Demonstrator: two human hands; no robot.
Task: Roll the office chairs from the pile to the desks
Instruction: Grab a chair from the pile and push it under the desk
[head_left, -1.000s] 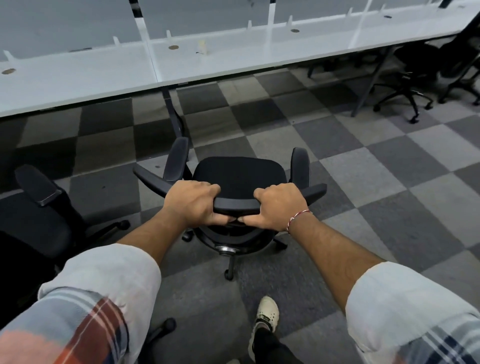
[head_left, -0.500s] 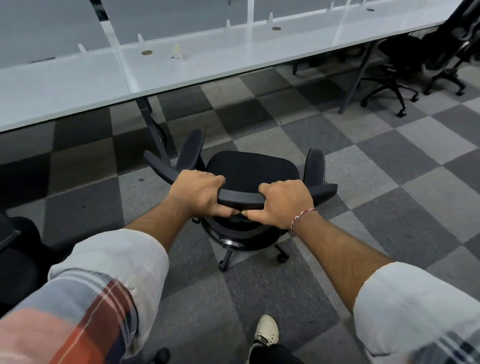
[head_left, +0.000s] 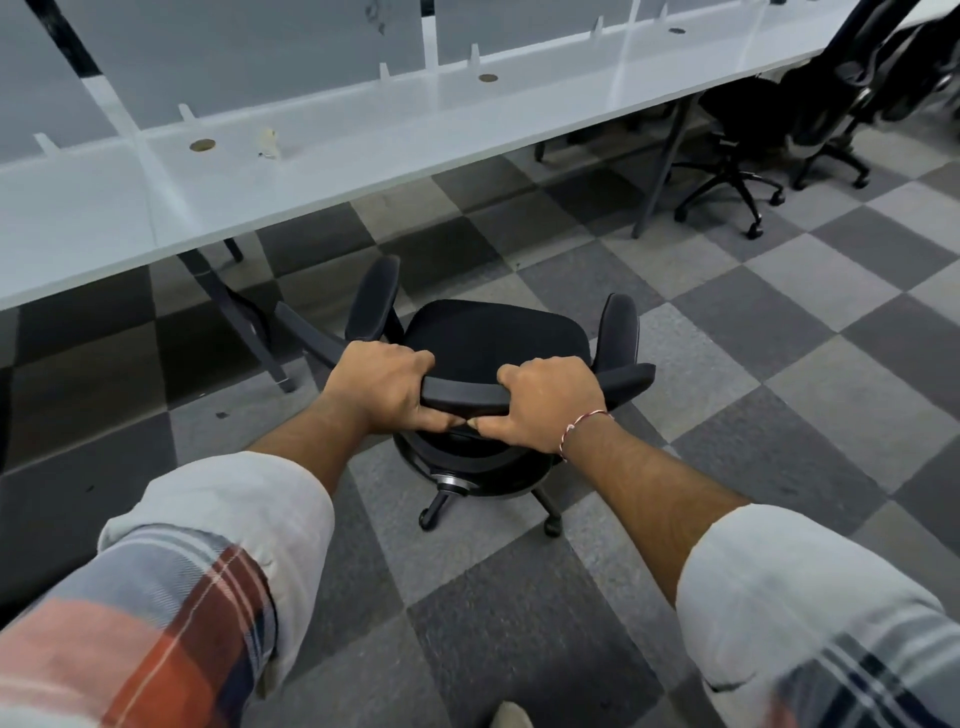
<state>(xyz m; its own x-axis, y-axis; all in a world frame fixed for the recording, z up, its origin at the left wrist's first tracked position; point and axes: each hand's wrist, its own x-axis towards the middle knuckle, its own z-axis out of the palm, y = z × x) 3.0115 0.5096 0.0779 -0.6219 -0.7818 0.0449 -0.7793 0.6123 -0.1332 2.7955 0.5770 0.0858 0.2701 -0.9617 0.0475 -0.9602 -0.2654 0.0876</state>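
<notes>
Left hand (head_left: 376, 387), right hand (head_left: 545, 402) clamp chair back (head_left: 462, 397); desk leg (head_left: 244, 317) ahead-left; parked chairs (head_left: 737, 119) right.

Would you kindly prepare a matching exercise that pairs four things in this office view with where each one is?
Things: 1 left hand; 2 thread bracelet; 3 round grommet; 4 parked chair.
Places: a set in the white desk; b at the desk's far right end; c on the wrist of the right hand; d gripping the backrest of the near chair.
Pairs: 1-d; 2-c; 3-a; 4-b.
</notes>
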